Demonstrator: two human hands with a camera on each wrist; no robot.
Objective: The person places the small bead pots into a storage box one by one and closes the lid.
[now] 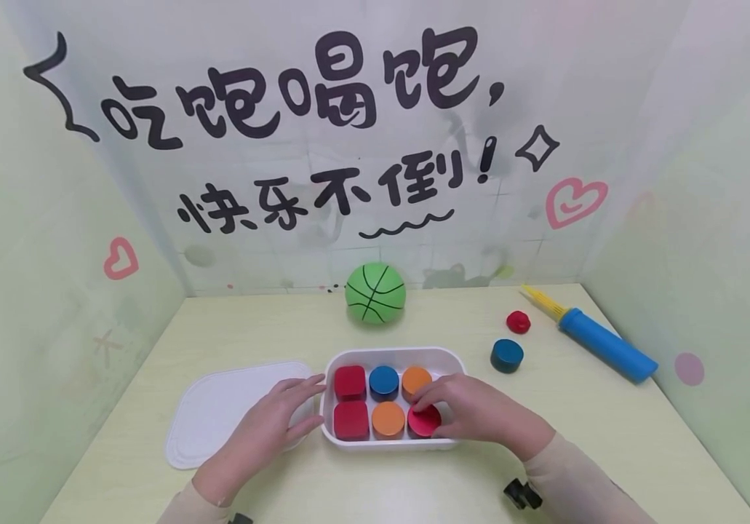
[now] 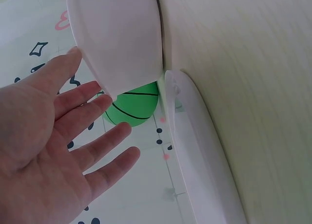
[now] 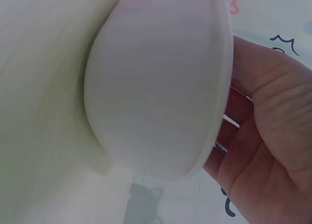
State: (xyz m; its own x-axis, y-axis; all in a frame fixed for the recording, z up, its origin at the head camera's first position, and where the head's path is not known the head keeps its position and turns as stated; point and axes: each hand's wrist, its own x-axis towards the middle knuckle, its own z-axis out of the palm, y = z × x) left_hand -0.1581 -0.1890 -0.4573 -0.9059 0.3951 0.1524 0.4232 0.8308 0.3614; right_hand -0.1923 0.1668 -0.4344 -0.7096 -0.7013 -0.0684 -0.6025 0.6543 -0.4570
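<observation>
A white box (image 1: 436, 356) holds several blocks in two rows. On its left are a rear red square block (image 1: 350, 381) and a front red square block (image 1: 351, 421). Beside them sit a blue round block (image 1: 384, 381), a rear orange round block (image 1: 416, 380) and a front orange round block (image 1: 388, 420). My right hand (image 1: 479, 411) reaches over the right rim and pinches the red round block (image 1: 423, 422) in the front corner; the wall hides its fingertips in the right wrist view. My left hand (image 1: 263, 426), fingers spread, touches the box's left rim with its fingertips.
A white lid (image 1: 211, 407) lies left of the box, partly under my left hand. Behind the box is a green ball (image 1: 375, 293). To the right are a blue round block (image 1: 507, 355), a small red object (image 1: 518, 322) and a blue pump (image 1: 607, 346) with a yellow nozzle.
</observation>
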